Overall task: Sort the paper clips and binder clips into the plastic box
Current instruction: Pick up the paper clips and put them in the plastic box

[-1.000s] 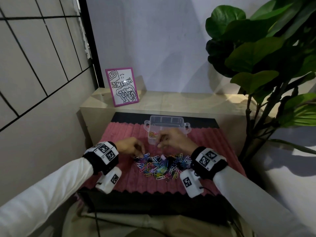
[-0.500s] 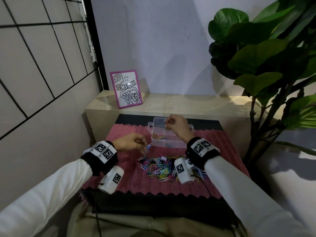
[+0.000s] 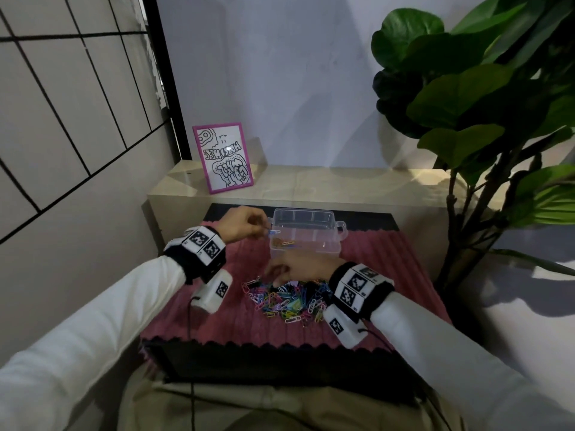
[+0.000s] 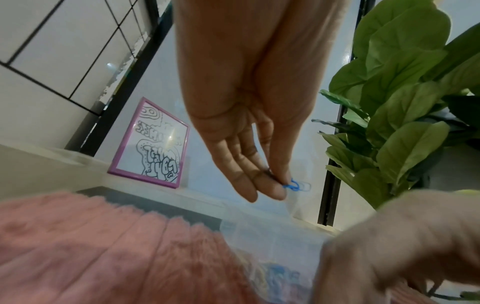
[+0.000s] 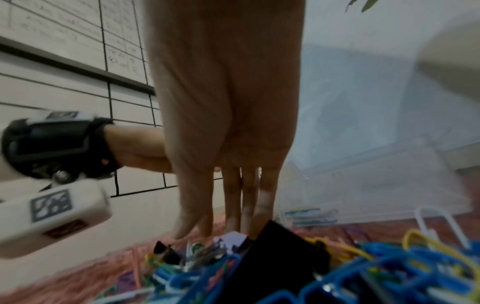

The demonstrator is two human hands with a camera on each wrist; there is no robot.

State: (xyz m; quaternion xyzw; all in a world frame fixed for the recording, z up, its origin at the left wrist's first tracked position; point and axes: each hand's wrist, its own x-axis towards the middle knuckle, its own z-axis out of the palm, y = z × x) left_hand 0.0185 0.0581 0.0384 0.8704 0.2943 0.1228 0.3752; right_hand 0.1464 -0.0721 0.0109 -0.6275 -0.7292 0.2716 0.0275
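While the left hand (image 3: 241,227) pinches a blue paper clip (image 4: 294,184) between thumb and fingertips, it holds that clip just at the left rim of the plastic box (image 3: 306,234), presumably so the clip can fall into the near left compartment, where a few clips already lie. The other fingers lie straight alongside the pinch, which keeps the small wire exposed and easy to let go. The right hand (image 3: 298,267) hangs over the far edge of the pile of paper clips and binder clips (image 3: 287,298), fingers pointing down and close together with their tips among the clips; whether it has closed on one I cannot tell, as the wrist view is blurred there. A black binder clip (image 5: 275,259) sits right under its fingers. Pile and box both rest on the pink ribbed mat (image 3: 385,269), the box at the far side, the pile near the person, so each hand has only a short trip between them. Half a second ago the roles were reversed: the right hand was up over the box and the left was just lifting a clip off the pile; now the left delivers while the right has dropped back to pick. Behind, a pink-framed picture (image 3: 224,160) leans on the ledge and a leafy plant (image 3: 473,98) stands at the right.
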